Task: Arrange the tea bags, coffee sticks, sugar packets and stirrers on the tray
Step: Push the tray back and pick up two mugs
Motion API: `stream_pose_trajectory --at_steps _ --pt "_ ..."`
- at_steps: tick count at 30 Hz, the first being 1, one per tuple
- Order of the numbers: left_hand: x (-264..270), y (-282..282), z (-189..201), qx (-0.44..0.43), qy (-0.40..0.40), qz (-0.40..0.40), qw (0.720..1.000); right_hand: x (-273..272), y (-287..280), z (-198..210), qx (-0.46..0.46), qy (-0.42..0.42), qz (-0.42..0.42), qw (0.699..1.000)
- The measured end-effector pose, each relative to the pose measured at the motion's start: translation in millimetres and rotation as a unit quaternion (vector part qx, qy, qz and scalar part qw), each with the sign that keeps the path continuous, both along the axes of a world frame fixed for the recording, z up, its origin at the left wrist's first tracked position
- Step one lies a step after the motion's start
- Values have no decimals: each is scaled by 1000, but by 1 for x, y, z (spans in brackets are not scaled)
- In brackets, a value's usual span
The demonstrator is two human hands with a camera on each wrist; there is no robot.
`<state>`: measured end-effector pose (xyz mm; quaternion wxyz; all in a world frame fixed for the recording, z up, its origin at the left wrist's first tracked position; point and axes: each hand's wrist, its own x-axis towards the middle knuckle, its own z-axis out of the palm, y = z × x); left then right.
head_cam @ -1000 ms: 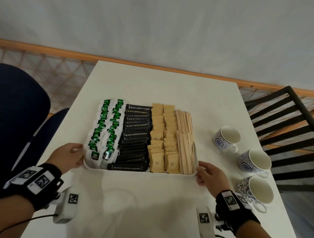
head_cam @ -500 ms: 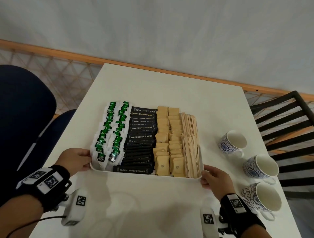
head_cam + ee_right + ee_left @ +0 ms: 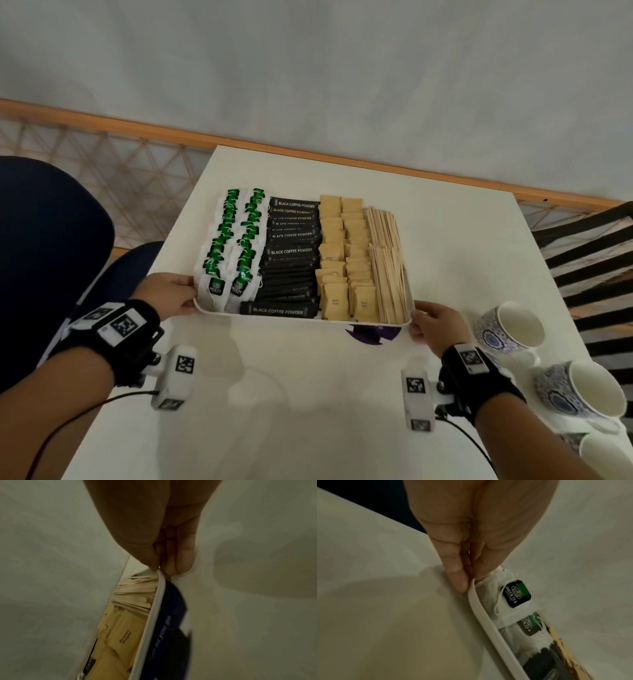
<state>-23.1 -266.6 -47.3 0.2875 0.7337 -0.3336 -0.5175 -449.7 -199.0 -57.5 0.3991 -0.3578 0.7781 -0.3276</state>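
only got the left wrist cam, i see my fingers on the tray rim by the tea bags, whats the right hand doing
Observer: The right hand pinches the tray at its near right corner, beside the stirrers.
Operator: anything under the tray
Observer: A dark purple shape shows beneath the near right rim; I cannot tell what it is.
Operator: whats off to the right
Observer: Blue-patterned cups stand on the table, right of the tray and apart from it.
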Motion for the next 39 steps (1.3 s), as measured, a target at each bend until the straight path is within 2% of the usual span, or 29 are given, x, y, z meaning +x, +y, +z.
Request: stream_pose_trajectory --at_steps 3,8,11,15,22,31,39 --pt "4 -33 -2 0 9 7 1000 5 -37 1 14 40 6 999" --pt "-4 -73 7 -28 26 37 999 17 -84 1 21 49 -3 999" --pt "-7 -91 9 -51 46 82 994 24 -101 4 15 38 -25 999" --pt "-9 -111 10 -84 59 102 989 27 -119 0 16 16 -50 999" --pt "-3 -133 -5 -84 110 108 984 31 -127 -3 -11 -4 -79 997" --pt "1 -135 -18 -102 91 122 983 29 -125 -6 -24 -15 -86 996" --pt "6 -141 -18 -72 67 102 990 30 -127 -5 -18 7 -65 998"
